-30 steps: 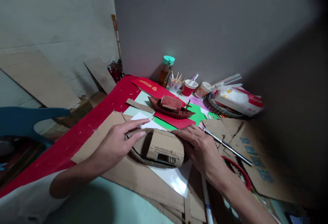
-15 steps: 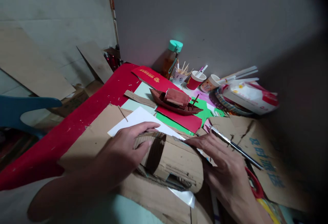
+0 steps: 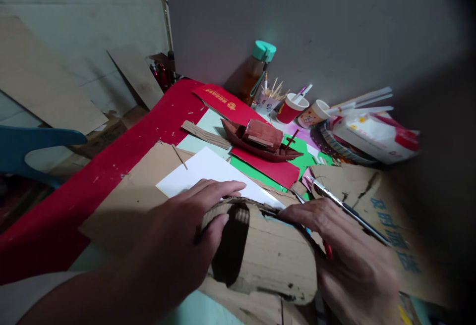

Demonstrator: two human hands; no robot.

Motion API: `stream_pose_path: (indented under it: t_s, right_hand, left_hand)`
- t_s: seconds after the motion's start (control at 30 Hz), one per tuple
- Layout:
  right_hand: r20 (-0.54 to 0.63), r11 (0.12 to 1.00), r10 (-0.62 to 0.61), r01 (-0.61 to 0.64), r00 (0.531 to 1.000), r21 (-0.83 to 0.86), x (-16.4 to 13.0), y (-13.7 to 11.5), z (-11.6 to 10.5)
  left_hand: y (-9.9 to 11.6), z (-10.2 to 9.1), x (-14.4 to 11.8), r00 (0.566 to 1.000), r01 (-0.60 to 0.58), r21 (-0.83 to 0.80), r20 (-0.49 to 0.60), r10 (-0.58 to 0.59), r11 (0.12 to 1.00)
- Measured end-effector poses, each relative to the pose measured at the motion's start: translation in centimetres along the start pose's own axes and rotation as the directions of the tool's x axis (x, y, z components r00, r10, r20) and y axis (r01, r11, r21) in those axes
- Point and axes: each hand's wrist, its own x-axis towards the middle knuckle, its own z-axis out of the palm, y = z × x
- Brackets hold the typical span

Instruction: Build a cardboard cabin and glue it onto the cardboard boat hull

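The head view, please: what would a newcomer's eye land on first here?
Front and centre, the left hand and right hand grip a curved cardboard piece from either side. Behind it, a dark red model boat sits on red and green paper.

- My left hand lies flat, fingers stretched forward, thumb bent in.
- My right hand curls over, fingers pointing toward my left hand.
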Motion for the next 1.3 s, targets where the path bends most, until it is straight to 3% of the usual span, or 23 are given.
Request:
stream_pose_path:
  t_s: [0.17, 0.4, 0.63, 0.8, 0.9, 0.97, 1.07, 1.17, 1.3]
  right_hand:
    - [0.016, 1.0, -0.013, 0.012, 1.0, 0.007, 0.1, 0.1, 0.0]
    - [0.037, 0.999, -0.008, 0.006, 0.999, 0.052, -0.2, 0.8, 0.7]
    - [0.041, 0.992, -0.044, 0.048, 0.998, -0.116, -0.5, 0.9, 0.6]
    - [0.025, 0.976, -0.096, 0.099, 0.995, -0.196, -0.7, 0.6, 0.1]
    - [-0.023, 0.967, -0.054, 0.046, 0.998, -0.25, -0.9, 0.6, -0.2]
    - [0.015, 0.975, -0.021, 0.024, 1.0, -0.223, -1.0, 0.9, -0.2]
    - [0.118, 0.988, -0.02, 0.037, 0.993, -0.149, -1.1, 1.4, 0.1]
    - [0.138, 0.992, 0.009, 0.008, 0.99, -0.126, -1.0, 1.4, 0.4]
    - [0.173, 0.991, 0.067, -0.046, 0.983, -0.124, -0.5, 0.8, 0.3]
  left_hand:
    - [-0.3, 0.1, -0.1, 0.999, -0.038, -0.019, -0.007, 0.037, 0.999]
    - [-0.9, 0.3, 0.4, 1.0, 0.028, -0.006, 0.01, -0.028, 1.0]
    - [-1.0, 0.1, 1.1, 0.987, 0.115, -0.154, 0.126, -0.096, 0.981]
    - [-0.3, 0.0, 0.6, 0.997, 0.023, -0.101, 0.073, -0.016, 0.995]
    - [0.0, 0.0, 0.2, 0.996, -0.083, -0.01, 0.012, 0.083, 0.996]
    - [-0.1, 0.0, 0.1, 0.995, -0.098, 0.002, 0.0, 0.098, 0.995]
    - [-0.5, -0.1, 0.6, 0.997, -0.04, -0.079, 0.066, 0.046, 0.996]
    - [-0.9, -0.4, 1.6, 0.986, 0.009, -0.164, 0.165, 0.019, 0.986]
    - [-0.6, -1.0, 3.1, 0.951, -0.003, -0.087, 0.308, 0.03, 0.996]
